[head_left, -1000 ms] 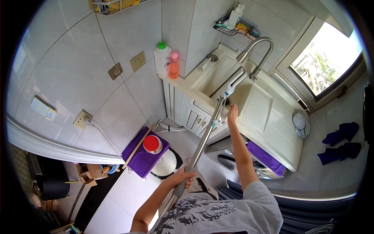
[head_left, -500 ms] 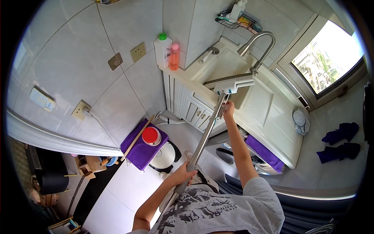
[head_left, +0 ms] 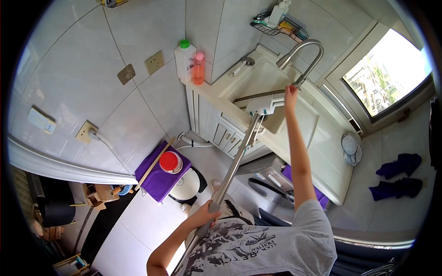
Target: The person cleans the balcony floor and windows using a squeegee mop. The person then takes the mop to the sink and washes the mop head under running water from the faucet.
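Note:
My left hand (head_left: 205,215) is wrapped round the grey grip of a flat squeeze mop, whose metal pole (head_left: 234,168) slants up and away toward the sink (head_left: 244,83). The white mop head (head_left: 260,105) rests across the sink, its long dark edge lying over the basin. My right hand (head_left: 290,95) reaches over the sink's edge to the base of the curved metal faucet (head_left: 317,50). Its fingers are closed at the faucet handle, which they mostly hide.
A white bottle with a green cap (head_left: 185,62) and a pink bottle (head_left: 198,69) stand at the counter's left corner. Below, a red-lidded tub (head_left: 170,162) sits on a purple cloth (head_left: 154,181). A ribbed drainboard (head_left: 331,152) and a window (head_left: 386,73) lie to the right.
My right hand has let go of the mop pole near its head and moved up to the faucet base. My left hand stays on the grip. The view has shifted slightly.

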Motion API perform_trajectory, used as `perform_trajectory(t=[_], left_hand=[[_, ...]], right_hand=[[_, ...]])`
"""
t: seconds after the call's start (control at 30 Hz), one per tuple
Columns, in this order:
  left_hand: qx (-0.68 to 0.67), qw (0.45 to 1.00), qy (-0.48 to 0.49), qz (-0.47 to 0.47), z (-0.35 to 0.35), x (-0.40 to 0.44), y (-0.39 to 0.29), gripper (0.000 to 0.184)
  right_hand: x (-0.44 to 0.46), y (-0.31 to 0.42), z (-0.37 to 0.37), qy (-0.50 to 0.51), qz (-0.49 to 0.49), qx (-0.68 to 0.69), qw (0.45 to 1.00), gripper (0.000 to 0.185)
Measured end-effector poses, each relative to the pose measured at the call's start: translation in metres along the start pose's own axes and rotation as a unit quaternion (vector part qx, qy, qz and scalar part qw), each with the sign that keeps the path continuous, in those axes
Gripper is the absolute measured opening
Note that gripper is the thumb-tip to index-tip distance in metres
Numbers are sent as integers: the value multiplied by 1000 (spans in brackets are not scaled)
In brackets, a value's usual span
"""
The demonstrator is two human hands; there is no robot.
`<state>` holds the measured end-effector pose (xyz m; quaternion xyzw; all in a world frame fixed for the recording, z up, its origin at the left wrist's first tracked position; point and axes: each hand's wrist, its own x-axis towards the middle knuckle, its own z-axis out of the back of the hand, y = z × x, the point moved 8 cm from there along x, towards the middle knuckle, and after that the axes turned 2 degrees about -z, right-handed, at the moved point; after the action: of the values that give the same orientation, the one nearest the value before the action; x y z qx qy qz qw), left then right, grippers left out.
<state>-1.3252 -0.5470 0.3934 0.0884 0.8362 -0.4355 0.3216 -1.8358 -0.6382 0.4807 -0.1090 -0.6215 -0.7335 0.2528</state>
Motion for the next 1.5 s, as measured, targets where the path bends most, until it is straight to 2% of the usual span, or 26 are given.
perform_trajectory(t=[0.03,0.1,0.2,0.23,0.3,0.33,0.37,0.43,0.47,0.5,0.57,0.6,0.63,0.67,0.73,0.77,0.83,0.97,1.03,1.07,1.13,1.23,1.37,1.47,1.5], left_hand=[[0,1000,-19,8,2,-1,1,65],[-17,999,-5,31,0,0,7,68],[-25,998,-2,66,-1,0,21,70],[-13,997,-14,73,-1,0,21,70],[0,996,-30,80,-5,0,16,70],[17,995,-48,84,-4,-2,12,69],[14,995,-46,91,-5,-4,8,69],[25,988,-57,142,-3,-11,5,64],[20,988,-55,146,-4,-11,-3,64],[-1,986,-48,158,-7,-14,-13,61],[-20,983,-35,179,-13,-18,-21,59],[55,984,-60,159,-10,-19,-28,57],[129,979,-85,134,-6,-18,-35,55],[127,979,-84,133,-7,-17,-33,55],[261,952,-126,94,-5,-19,-39,53],[259,953,-123,96,-7,-20,-41,53],[252,944,-119,178,-10,-24,-50,53],[257,938,-110,205,-8,-24,-48,51],[281,935,-113,183,-8,-22,-47,51],[277,936,-115,184,-8,-21,-46,51],[246,944,-102,196,-10,-20,-44,53],[182,965,-79,171,-10,-16,-27,56],[162,974,-62,149,-7,-12,-13,59],[122,982,-37,137,-7,-9,-8,53],[25,988,-8,153,-11,-8,-5,48]], right_hand=[[34,0,-9,6,-28,6,1000,36],[106,-9,-28,11,49,-126,991,46],[198,-67,-61,-2,30,-81,996,45],[201,-54,-61,1,28,-84,996,45],[184,-27,-84,189,-142,4,972,42],[187,-36,-92,171,-145,17,974,34],[187,-47,-96,172,-151,12,973,34],[180,-38,-109,220,-136,131,957,24],[175,-33,-104,179,-112,78,974,18],[169,-44,-107,182,-119,70,974,18],[157,-53,-107,211,-57,61,974,16],[150,-55,-103,189,-16,-7,982,17],[147,-59,-99,189,-19,-12,982,17],[145,-62,-102,198,-39,-14,979,17],[139,-66,-99,212,-63,-22,975,18],[140,-65,-97,220,-54,-29,974,18],[139,-60,-95,231,-43,-35,971,17],[132,-54,-98,246,-53,-44,967,18],[131,-62,-104,231,-109,-7,967,18],[129,-62,-109,235,-109,-7,966,18],[130,-66,-117,195,-133,141,961,14],[131,-69,-125,181,-128,224,949,11],[133,-70,-130,167,-108,260,945,15],[136,-75,-133,156,-105,288,939,10],[137,-74,-133,149,-99,280,943,11]])
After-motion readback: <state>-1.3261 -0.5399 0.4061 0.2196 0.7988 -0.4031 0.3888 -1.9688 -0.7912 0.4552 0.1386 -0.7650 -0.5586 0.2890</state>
